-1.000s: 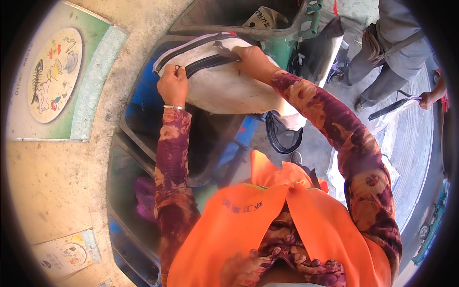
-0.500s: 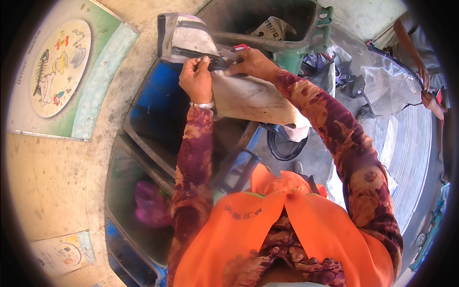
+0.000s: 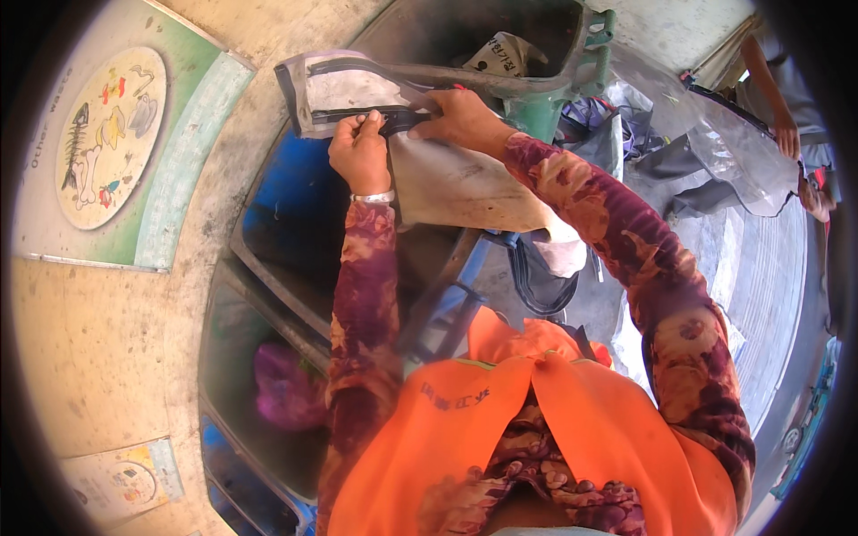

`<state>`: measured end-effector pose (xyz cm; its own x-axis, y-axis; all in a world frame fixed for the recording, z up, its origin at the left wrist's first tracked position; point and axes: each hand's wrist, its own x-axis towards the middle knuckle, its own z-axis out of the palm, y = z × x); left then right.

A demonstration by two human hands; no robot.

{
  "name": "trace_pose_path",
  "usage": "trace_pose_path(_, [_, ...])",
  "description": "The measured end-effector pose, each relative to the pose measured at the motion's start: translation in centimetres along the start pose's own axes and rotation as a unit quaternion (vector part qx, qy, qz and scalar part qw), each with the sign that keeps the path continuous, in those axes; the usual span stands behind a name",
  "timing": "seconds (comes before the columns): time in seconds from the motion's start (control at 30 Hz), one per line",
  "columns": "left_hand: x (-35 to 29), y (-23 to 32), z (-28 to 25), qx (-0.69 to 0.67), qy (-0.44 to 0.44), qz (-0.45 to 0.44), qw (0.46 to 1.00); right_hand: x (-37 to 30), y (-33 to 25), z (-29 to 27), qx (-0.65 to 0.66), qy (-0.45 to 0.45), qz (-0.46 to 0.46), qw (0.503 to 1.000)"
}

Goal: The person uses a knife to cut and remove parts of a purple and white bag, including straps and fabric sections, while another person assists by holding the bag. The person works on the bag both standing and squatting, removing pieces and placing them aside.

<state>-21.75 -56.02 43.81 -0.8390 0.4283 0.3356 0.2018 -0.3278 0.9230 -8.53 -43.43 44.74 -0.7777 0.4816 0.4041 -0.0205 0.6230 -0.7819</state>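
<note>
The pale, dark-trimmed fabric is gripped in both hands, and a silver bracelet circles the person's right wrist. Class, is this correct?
No: the head view shows the silver bracelet on the wrist of the left hand, not the right hand; both grip the pale, dark-trimmed fabric.

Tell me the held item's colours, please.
The held item is whitish with black trim, best in head view.

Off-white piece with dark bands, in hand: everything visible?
The off-white piece looks like soft, stained sheeting, with dark bands near its upper end. It is creased, spanning above the blue bin, its lower-right end drooping. The left grip pinches it at a dark band; the right grip holds it farther right, partly covering it. Whether it's a bag is unclear.
</note>
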Motion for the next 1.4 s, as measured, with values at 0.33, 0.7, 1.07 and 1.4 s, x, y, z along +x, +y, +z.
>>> trace_pose_path(0.33, [-0.2, 0.3, 0.3, 0.331, 0.020, 0.232, 0.914, -0.1, -0.1, 2.2, -0.117, 0.084, 0.030, 0.989])
trace_pose_path(0.7, [5.8, -2.5, -5.0, 0.258, 0.131, 0.017, 0.957, -0.5, -1.3, 1.0, -0.182, 0.050, 0.052, 0.981])
trace_pose_path(1.07, [3.4, 2.0, -6.3, 0.215, 0.033, 0.011, 0.976, 0.5, -0.2, 1.0, -0.136, 0.051, 0.096, 0.985])
trace_pose_path(1.4, [1.6, 4.2, -7.5, 0.148, 0.019, 0.085, 0.985, 4.0, -3.4, 1.9, -0.071, -0.008, -0.038, 0.997])
